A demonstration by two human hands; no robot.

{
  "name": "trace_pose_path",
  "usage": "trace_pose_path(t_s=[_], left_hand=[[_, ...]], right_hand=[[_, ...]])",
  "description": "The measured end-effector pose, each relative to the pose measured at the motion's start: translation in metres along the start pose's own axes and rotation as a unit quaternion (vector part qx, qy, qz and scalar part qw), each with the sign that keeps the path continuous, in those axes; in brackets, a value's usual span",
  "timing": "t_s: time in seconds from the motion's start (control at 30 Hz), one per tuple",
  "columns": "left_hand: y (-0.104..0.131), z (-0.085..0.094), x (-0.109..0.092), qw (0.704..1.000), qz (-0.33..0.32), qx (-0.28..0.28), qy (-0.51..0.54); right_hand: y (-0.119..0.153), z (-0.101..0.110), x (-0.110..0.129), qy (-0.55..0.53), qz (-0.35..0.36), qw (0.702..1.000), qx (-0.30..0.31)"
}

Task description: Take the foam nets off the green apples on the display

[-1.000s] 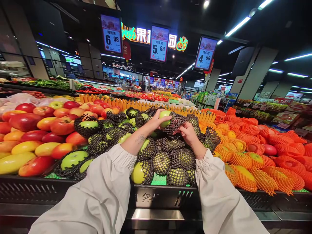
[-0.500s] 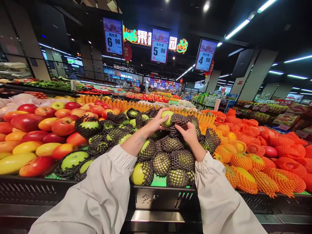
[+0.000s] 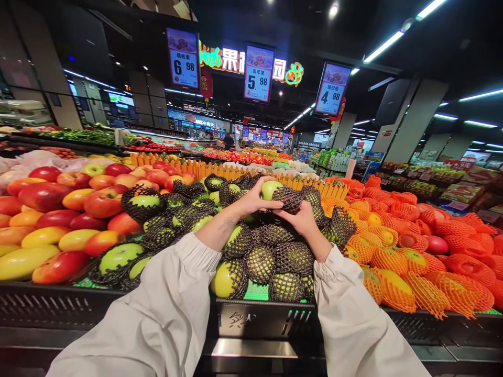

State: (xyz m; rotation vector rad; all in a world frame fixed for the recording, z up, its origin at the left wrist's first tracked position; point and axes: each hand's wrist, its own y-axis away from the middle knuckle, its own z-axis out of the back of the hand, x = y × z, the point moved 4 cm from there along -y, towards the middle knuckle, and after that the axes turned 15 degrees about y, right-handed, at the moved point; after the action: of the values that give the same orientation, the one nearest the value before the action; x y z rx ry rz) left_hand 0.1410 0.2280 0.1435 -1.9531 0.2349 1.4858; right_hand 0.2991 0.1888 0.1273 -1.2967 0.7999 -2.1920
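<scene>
Above the middle heap, my left hand is closed around a green apple, its thumb and fingers on the fruit's sides. A dark foam net sleeve extends from the apple's right side, covering part of it. My right hand pinches this sleeve from the right and below; some of its fingers are hidden behind the net. Just under both hands lie netted green apples, several only half covered by their dark sleeves. A bare-sided green apple sits at the heap's front left corner.
Red and yellow apples and mango-like fruit fill the left side. Orange-netted fruit and red-netted fruit lie to the right. A black crate edge runs in front; a low yellow picket fence stands behind. Price signs hang overhead.
My right hand has shifted slightly left and closed in on the sleeve. The apple has turned a little in my left hand, and the net looks bunched fuller beside it.
</scene>
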Motion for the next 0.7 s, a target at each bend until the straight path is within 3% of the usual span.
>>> trace_pose_path(t_s=[0.1, 0.33, 0.53, 0.63, 0.7], left_hand=[[0.001, -0.001, -0.003, 1.000, -0.004, -0.015, 0.008], [0.001, 0.001, -0.006, 0.995, -0.019, -0.047, 0.084], [-0.007, 0.012, 0.007, 0.984, -0.005, -0.096, 0.151], [-0.009, 0.015, 0.009, 0.991, -0.004, -0.087, 0.106], [-0.008, 0.014, 0.007, 0.996, 0.004, -0.066, 0.061]], right_hand=[[0.001, 0.003, 0.000, 0.029, -0.004, 0.999, -0.024], [-0.004, 0.011, -0.021, -0.044, 0.007, 0.996, -0.073], [-0.008, 0.016, -0.020, 0.023, 0.010, 0.992, -0.123], [-0.006, 0.016, -0.013, 0.105, 0.058, 0.983, -0.141], [-0.004, 0.013, -0.011, 0.152, 0.080, 0.978, -0.114]])
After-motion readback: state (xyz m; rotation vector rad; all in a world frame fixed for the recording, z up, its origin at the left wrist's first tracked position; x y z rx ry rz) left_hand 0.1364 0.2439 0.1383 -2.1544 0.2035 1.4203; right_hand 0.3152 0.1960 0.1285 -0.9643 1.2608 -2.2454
